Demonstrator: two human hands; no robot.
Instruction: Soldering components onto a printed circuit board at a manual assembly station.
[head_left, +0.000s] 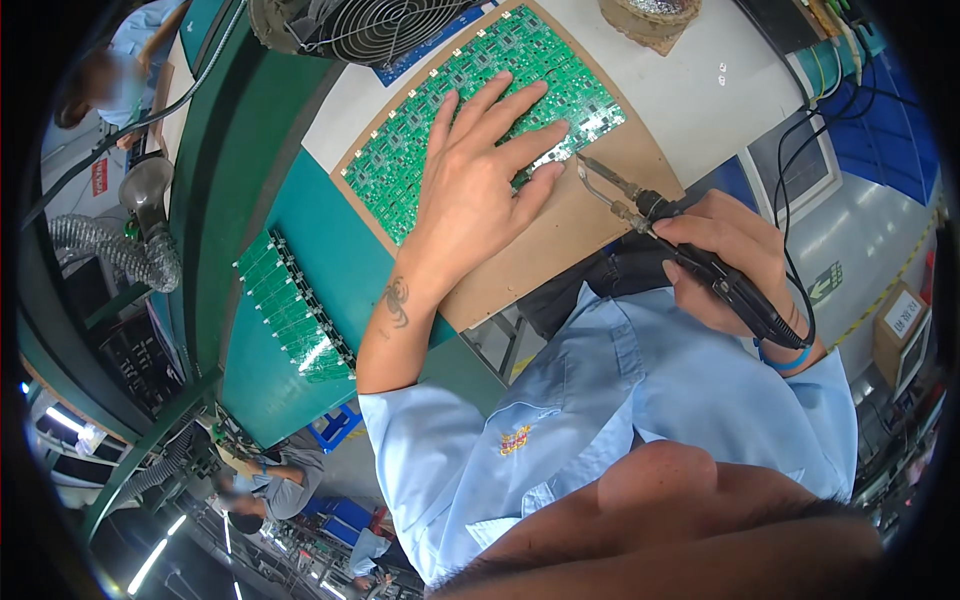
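White worktop (735, 90) spreads beneath a brown panel (560, 250), on which, from my distant seat, I see the green circuit board (385, 160) lying. My left hand (485, 175) rests palm down across it, fingers fanned and gripping nothing; my right hand (735, 235), wrist bent inward, wraps around a black soldering tool (722, 282), tips angled toward the circuit board's near edge.

Flat green circuit board (398, 150), soldering iron (722, 280)
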